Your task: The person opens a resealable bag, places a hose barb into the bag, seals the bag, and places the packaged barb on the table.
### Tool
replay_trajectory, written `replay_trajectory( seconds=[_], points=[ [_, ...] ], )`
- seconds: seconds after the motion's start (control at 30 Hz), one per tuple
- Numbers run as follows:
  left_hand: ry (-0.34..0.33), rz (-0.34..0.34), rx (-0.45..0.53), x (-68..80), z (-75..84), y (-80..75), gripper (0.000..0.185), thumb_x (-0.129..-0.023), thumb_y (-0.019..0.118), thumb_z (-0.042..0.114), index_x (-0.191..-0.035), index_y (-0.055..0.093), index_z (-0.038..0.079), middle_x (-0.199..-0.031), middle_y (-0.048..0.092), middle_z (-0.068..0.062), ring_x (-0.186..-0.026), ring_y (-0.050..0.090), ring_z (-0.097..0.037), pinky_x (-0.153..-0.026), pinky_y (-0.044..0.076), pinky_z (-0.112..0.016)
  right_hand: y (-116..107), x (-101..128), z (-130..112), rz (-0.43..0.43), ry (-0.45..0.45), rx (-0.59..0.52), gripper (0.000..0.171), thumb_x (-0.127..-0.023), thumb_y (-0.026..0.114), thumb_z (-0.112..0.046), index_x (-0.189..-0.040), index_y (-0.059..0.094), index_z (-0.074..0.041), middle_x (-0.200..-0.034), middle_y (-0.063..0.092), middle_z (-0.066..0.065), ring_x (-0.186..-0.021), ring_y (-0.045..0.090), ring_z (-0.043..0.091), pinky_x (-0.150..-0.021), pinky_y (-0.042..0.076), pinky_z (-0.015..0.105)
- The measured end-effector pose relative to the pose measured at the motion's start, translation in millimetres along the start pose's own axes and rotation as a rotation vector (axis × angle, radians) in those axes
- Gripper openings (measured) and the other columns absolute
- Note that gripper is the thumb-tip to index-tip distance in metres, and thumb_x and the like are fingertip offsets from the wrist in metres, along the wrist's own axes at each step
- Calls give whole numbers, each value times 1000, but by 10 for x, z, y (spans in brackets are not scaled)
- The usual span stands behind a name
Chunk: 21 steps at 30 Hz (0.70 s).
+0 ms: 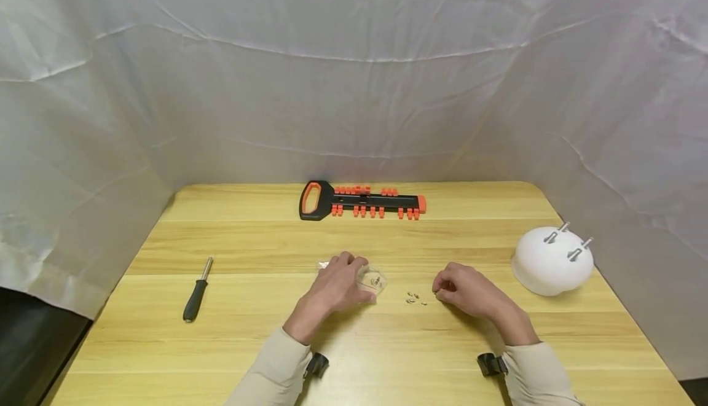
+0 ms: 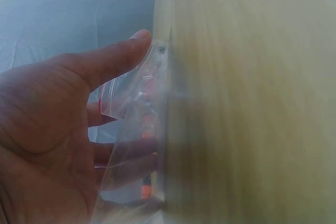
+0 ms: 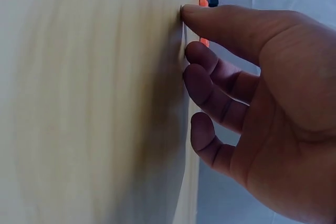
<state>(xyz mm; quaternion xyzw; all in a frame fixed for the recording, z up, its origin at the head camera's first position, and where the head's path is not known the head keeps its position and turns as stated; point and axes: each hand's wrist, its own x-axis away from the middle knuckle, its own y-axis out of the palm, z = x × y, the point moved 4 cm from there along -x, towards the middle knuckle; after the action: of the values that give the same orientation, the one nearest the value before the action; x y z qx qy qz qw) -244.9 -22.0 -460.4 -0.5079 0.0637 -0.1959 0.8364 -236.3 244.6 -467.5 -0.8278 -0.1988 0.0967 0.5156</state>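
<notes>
My left hand (image 1: 344, 283) holds a clear zip bag (image 1: 365, 278) low over the wooden table, thumb on one side and fingers behind it in the left wrist view. A few small metal pieces (image 1: 377, 281) show inside the bag. Several more small shiny metal pieces (image 1: 410, 300) lie loose between the hands. Just right of them, my right hand (image 1: 470, 290) has its thumb and forefinger tips down at the tabletop, pinching one tiny piece, mostly hidden. Its other fingers (image 3: 197, 85) curl loosely in the right wrist view.
A black rail with a handle and orange clips (image 1: 376, 201) lies at the back of the table (image 1: 249, 344). On the left is a dark-handled driver (image 1: 196, 295). A white dome (image 1: 544, 271) with two metal prongs stands at the right. Pale sheeting (image 1: 354, 99) hangs around the table.
</notes>
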Motion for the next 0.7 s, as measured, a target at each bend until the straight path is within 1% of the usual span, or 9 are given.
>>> replay_trajectory(
  seconds=[0.17,0.3,0.37,0.53,0.7],
  points=[
    [3,3,1,-2,-4,7,73,-76,80,44,-138,52,17,-130,53,-11,-110,50,-25,-88,46,-44,3,3,-36,-12,4,5,1,-89,69,-17,-88,69,-17,-84,56,-10,-76,50,5,-72,46,27],
    [5,6,6,-2,-1,5,73,-76,80,44,-138,52,17,-129,53,-11,-109,50,-25,-87,46,-44,16,5,-75,-26,-18,12,7,-92,64,-13,-86,65,-17,-83,53,-7,-76,47,5,-70,44,25],
    [3,6,12,-4,0,6,73,-76,80,44,-138,52,17,-130,53,-11,-109,50,-25,-87,46,-44,22,1,-95,-18,-43,20,9,-93,62,-11,-86,63,-17,-84,52,-7,-76,46,5,-70,44,26],
    [0,6,13,-4,-1,8,73,-76,80,44,-138,52,17,-130,53,-11,-110,50,-25,-88,46,-44,42,-37,-146,12,-58,19,8,-94,61,-12,-88,61,-18,-85,52,-7,-78,48,6,-72,45,27],
    [-3,0,14,4,-6,10,73,-77,79,44,-138,51,17,-130,52,-11,-111,49,-25,-90,46,-45,61,-109,-222,22,-40,-26,7,-95,59,-14,-89,61,-18,-86,52,-7,-79,49,7,-73,46,26]
  ],
)
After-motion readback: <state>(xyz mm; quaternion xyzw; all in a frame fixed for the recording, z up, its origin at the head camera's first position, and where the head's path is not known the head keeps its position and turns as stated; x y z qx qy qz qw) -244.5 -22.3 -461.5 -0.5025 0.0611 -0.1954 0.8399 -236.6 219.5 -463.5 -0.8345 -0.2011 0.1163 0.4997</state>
